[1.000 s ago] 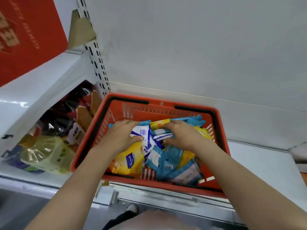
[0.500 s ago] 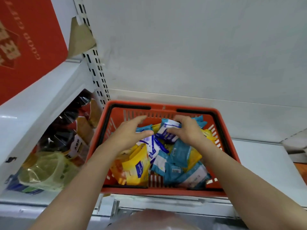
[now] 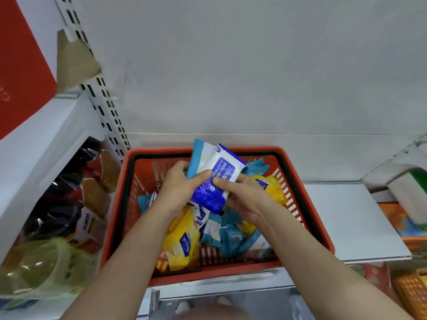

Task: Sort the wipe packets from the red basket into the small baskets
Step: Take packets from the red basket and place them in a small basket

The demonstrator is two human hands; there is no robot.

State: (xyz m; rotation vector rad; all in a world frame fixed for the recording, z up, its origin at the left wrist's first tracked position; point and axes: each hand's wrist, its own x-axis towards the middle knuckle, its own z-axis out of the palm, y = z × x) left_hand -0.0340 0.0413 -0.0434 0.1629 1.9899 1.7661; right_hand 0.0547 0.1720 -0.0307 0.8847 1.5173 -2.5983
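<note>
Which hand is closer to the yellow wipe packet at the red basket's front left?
Left. The left hand is right above the yellow packet; the right hand is farther right.

The red basket (image 3: 298, 176) is moulded plastic with slotted walls and a dull, smooth rim, and it rests on a painted metal shelf (image 3: 346, 218) of matt white finish. The blue-and-white wipe packet (image 3: 216, 181) at the centre, gripped by the left hand (image 3: 178, 188) and the right hand (image 3: 245, 195), is soft plastic film with a slight sheen, as are the yellow packets (image 3: 182, 241) at 6 o'clock. At 9 o'clock, the perforated upright (image 3: 104, 105) is white-coated metal, and the clear bag (image 3: 37, 266) at 8 o'clock is glossy, crinkled film.
</note>
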